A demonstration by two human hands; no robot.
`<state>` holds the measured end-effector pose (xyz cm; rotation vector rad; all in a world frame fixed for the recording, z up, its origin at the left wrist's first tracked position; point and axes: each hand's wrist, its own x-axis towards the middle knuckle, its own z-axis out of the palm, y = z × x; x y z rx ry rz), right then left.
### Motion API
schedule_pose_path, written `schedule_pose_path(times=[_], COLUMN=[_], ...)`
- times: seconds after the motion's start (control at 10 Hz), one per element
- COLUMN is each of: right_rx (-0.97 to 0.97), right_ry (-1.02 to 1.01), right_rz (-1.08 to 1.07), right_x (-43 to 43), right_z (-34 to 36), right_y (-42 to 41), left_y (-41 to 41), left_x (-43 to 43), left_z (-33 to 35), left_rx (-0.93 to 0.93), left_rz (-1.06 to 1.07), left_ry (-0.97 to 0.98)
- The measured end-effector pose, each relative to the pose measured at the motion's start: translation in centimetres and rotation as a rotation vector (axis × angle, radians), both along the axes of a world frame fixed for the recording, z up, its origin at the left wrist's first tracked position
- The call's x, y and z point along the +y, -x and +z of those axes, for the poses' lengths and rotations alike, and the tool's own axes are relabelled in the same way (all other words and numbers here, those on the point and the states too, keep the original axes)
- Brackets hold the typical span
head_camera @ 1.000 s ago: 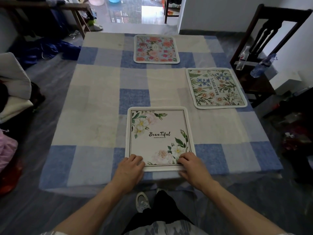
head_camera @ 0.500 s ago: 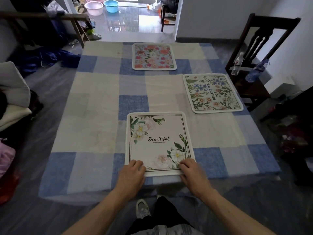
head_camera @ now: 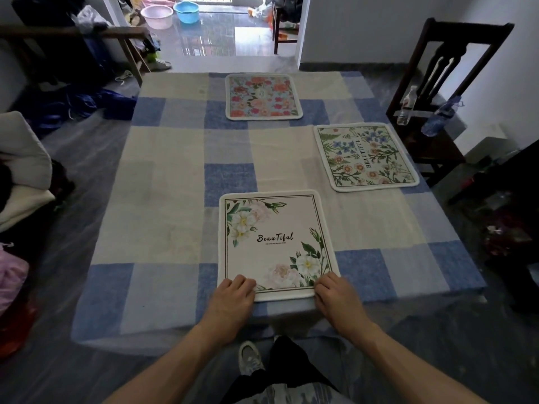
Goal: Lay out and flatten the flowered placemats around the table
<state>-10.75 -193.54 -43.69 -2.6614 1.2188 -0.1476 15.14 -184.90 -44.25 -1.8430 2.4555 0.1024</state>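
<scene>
Hardly any shift: left hand (head_camera: 233, 298) and right hand (head_camera: 335, 295), fingers curled, atop near corners of white placemat (head_camera: 274, 243), grip unclear.

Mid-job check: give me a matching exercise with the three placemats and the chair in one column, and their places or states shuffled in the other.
Column one:
1. white rectangular placemat with script lettering
2. green-and-blue flowered placemat
3. pink-and-red flowered placemat
4. dark wooden chair

Column two:
A. at the far edge of the blue checked tablecloth
B. beside the table's right side, plastic bottles on its seat
C. at the near edge, left hand and right hand on its near corners
D. flat at the right edge

Pairs: 1-C, 2-D, 3-A, 4-B
</scene>
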Motion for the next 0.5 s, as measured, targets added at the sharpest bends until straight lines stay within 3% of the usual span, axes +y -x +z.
schedule_pose_path(times=[0.2, 0.3, 0.4, 0.5], right_rx=[0.068, 0.083, 0.011, -0.195], right_ry=[-0.07, -0.15, -0.209, -0.239], right_rz=[-0.025, -0.06, -0.124, -0.274], right_x=[0.2, -0.4, -0.9, -1.9], right_z=[0.4, 1.0, 2.2, 3.6], right_y=[-0.2, -0.5, -0.9, -1.4], left_y=[0.0, 0.2, 0.1, -0.4], left_x=[0.4, 0.0, -1.6, -3.9], left_z=[0.4, 1.0, 2.6, 4.5], left_rx=[0.017, 0.117, 0.396, 0.682], left_rz=[0.012, 0.171, 0.391, 0.603], left_ry=[-0.014, -0.096, -0.189, -0.138])
